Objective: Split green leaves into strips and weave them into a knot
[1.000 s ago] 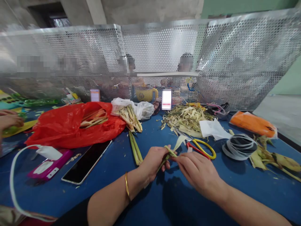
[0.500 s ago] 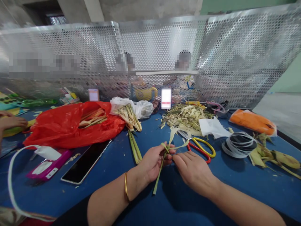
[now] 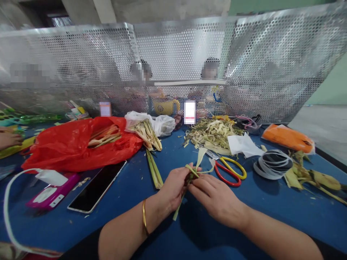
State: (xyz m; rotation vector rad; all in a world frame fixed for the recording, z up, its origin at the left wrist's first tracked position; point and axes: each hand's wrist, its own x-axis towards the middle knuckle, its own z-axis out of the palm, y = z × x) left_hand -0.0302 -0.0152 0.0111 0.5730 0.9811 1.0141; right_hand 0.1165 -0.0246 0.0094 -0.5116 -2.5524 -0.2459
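Note:
In front of me my left hand (image 3: 174, 187) pinches a small knot of pale green leaf strips (image 3: 200, 157). One strip end hangs down below the fingers, and others stick up and out to the right. My right hand (image 3: 218, 198) is closed on the same strips from the other side, its fingertips meeting those of the left hand. The fingers hide part of the knot. Just beyond the right hand lie scissors (image 3: 228, 172) with one red and one yellow handle. Left of my left hand are long green stalks (image 3: 154, 169).
A heap of leaf scraps (image 3: 214, 131) lies behind the scissors. To the right are a spool of white strip (image 3: 273, 164) and an orange packet (image 3: 288, 138). A red plastic bag (image 3: 62, 148), black phone (image 3: 97, 187) and purple power strip (image 3: 52, 193) sit left. A perforated metal screen (image 3: 179, 43) stands behind.
My right hand has moved left, closer against the left hand and over the leaf strips. The hanging strip end now shows less. The view has shifted slightly.

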